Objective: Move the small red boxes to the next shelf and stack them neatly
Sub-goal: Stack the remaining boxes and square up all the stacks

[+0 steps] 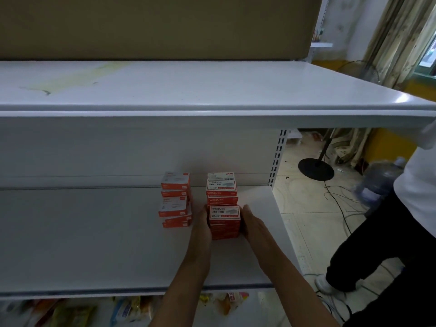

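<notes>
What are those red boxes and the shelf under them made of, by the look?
Red staple boxes: thin printed cardboard, likely, with sharp folded edges and matte white labels. Shelf: probably white painted metal; it is smooth, with a soft sheen and a rolled front lip.

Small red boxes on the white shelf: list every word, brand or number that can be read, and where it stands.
"wengu": brand on the small red and white box at the front of the right stack, between both hands.
"24/6": same box, under the brand.
"24/6": top of the rear right stack.
"wengu": red front edges of that stack.
Left stacks of red boxes: print too blurred.
Remaining fine print: unreadable.
</notes>
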Demonstrator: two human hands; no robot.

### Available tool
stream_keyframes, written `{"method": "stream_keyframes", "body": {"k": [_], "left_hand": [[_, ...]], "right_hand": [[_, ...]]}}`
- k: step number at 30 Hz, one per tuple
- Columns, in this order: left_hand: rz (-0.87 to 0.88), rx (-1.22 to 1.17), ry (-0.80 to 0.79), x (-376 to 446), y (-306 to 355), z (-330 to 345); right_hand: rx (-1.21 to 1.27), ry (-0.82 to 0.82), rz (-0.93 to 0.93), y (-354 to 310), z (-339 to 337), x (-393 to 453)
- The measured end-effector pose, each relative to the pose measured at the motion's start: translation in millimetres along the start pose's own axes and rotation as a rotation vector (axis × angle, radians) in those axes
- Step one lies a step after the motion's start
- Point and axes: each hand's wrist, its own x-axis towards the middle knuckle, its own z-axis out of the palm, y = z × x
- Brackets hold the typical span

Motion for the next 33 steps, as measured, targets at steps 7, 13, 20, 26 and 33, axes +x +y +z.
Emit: {"method": "stream_keyframes", "body": {"k": [7, 13, 20, 26, 33], "left_hand": [[0.087, -0.033, -0.032, -3, 3, -3], [0.192, -0.031, -0.051, -3, 6, 0], [0.142, -0.035, -0.007, 0, -4, 1], [0.112, -0.039, 0.007, -4, -3, 5], [0.114, -0.008, -0.021, -6, 0, 3]], "right_hand": [[0.015, 0.027, -0.013, -1, 2, 0], [0.049, 0.038, -0.060, -6, 3, 2], [0.067, 0.034, -0.067, -3, 6, 7], [0.085, 0.047, -0.083, 2, 10, 7], [0.041, 0.046, -0.058, -5, 7, 7]]}}
